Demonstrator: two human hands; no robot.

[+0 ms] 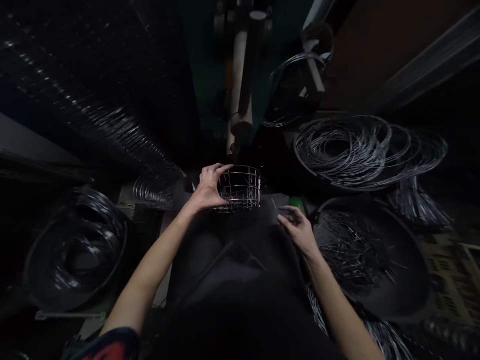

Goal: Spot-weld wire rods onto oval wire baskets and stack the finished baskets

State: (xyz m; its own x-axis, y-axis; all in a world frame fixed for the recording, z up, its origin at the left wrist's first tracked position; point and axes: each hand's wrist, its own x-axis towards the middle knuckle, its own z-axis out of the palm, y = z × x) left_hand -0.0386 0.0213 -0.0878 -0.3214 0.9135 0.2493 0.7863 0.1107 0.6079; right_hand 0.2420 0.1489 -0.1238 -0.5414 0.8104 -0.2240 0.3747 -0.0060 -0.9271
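A round wire basket [245, 187] of shiny metal rods sits in front of me, above my dark-clothed lap. My left hand [212, 189] grips it from the left side, thumb low and fingers over the upper rim. To the right of the basket, apart from it, my right hand [295, 227] pinches a short thin metal wire [274, 203] that points up from the fingertips. Just ahead of the basket stands a machine with a pale cylindrical arm [242, 115]; its lower end is dark and hard to make out.
On the right, a black basin [408, 280] holds many short wire pieces [352, 250]. Behind it lie large wire coils [348, 150]. At left, another basin [37, 260] contains wire rings [101, 220]. A long row of stacked rings [112, 125] stretches away at upper left.
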